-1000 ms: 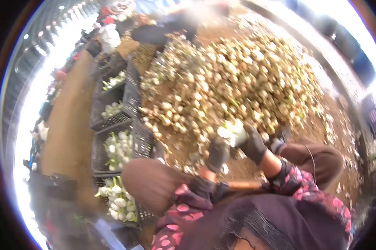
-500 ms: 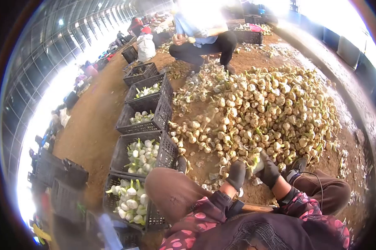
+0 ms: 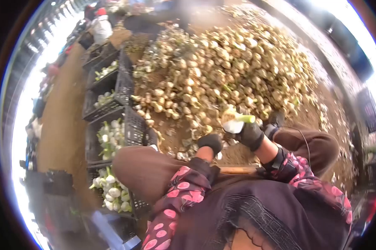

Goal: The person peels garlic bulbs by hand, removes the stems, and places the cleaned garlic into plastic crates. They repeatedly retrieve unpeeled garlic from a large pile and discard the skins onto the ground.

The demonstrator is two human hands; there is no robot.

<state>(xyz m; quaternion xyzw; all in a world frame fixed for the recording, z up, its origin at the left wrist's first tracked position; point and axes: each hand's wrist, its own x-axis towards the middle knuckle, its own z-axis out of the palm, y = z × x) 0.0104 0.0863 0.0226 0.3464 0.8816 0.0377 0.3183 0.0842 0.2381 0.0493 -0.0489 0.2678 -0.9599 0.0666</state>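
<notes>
My right hand [image 3: 251, 136], in a dark glove, grips a garlic bulb [image 3: 233, 125] with a thick green stem stub pointing right. Part of the bulb is bare and white, while brown skin hangs on its far side. To the left, my left hand [image 3: 210, 143] in a matching glove is curled closed, apart from the bulb. What it holds, if anything, is hidden. Beyond both hands spreads a large heap of unpeeled garlic [image 3: 246, 66]. Scraps of skin lie on the soil around and below my hands.
Along my left side runs a row of black crates [image 3: 131, 127] holding white garlic [image 3: 113, 191] with green stems. A wooden bar [image 3: 238, 170] lies across in front of my lap. Farther off, a white sack [image 3: 101, 30] stands at the upper left.
My head view has tipped down. My right hand has raised the garlic bulb from near the ground, and my left hand has come away from it to the left.
</notes>
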